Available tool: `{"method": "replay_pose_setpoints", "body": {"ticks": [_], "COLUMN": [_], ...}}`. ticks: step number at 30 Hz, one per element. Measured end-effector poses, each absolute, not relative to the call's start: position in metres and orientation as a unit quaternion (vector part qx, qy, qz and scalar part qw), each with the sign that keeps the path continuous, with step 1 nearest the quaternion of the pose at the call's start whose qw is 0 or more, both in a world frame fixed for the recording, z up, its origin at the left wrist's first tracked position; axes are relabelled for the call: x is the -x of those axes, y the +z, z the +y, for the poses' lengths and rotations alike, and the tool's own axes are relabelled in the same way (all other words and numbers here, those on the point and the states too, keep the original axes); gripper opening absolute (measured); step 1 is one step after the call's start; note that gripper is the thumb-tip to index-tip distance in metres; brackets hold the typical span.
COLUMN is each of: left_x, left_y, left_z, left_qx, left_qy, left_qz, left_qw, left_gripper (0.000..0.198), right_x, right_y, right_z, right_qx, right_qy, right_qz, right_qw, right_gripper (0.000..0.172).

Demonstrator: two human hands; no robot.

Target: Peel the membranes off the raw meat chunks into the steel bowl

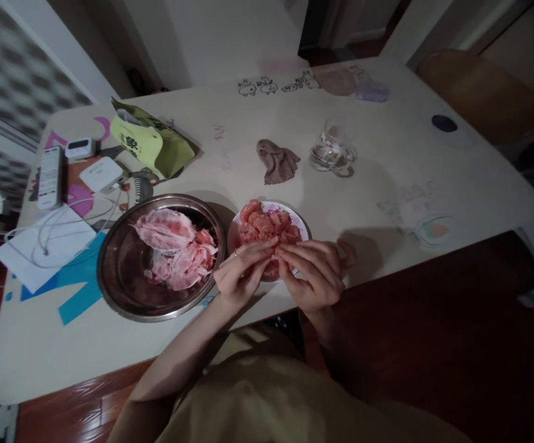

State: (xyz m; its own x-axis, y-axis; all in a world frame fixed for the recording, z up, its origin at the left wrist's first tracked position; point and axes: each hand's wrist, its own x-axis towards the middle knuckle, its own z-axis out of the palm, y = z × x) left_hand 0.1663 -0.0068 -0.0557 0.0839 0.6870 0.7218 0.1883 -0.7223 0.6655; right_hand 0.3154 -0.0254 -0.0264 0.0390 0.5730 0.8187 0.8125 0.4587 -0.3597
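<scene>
1. Raw meat (267, 226) is on the pale counter (267, 117), which is the largest thing; one part lies on a plate (231, 235), another in a metal bowl (126, 271). Both containers are near the counter's near edge, so a careless push of the body could, I think, tip one down.

2. The bowl is wide and stands just left of the plate. In it lie a large pale piece with white fat and, nearer to the person, a heap of pinker scraps. The left wrist is very near its rim; if the arm swings outward, it could knock the bowl.

3. Behind the bowl is a creased green bag (154, 144); its content is hidden.

4. The plate carries many pink pieces, heaped high. If the heap is pressed, a piece could slide off.

5. The left hand (239, 274) and right hand (315, 277) meet over the plate's near side. Their fingers (310, 259) are narrow, tips together; whether they hold meat, I cannot tell. Wet meat could slip from such a pinch.

6. Beyond the plate, a clear glass cup (334, 147) stands right of a crumpled brown cloth (277, 163). What the cup contains is unclear.
</scene>
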Motion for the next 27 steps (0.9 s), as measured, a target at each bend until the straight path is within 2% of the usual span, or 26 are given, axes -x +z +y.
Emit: {"method": "replay_pose_setpoints", "body": {"ticks": [5,11,18,24,27], "left_x": [-0.165,-0.164,-0.165,-0.168,-0.169], "left_y": [-0.057,-0.059,-0.054,-0.056,-0.058], "left_z": [-0.006,-0.007,-0.006,-0.006,-0.007], "left_qx": [-0.714,-0.71,-0.688,-0.659,-0.649], "left_qy": [0.601,0.609,0.627,0.631,0.632], "left_qz": [0.317,0.3,0.28,0.299,0.32], "left_qw": [0.169,0.189,0.235,0.28,0.277], "left_gripper": [0.029,0.023,0.01,0.014,0.012], "right_x": [-0.313,-0.311,-0.305,-0.307,-0.309], "right_y": [-0.027,-0.026,-0.027,-0.029,-0.028], "right_z": [-0.026,-0.028,-0.026,-0.026,-0.026], "right_qx": [0.506,0.494,0.511,0.508,0.51], "right_qy": [-0.135,-0.155,-0.05,0.043,0.034], "right_qz": [-0.695,-0.695,-0.646,-0.631,-0.645], "right_qw": [0.493,0.498,0.566,0.584,0.568], "right_gripper": [0.009,0.015,0.01,0.011,0.01]}}
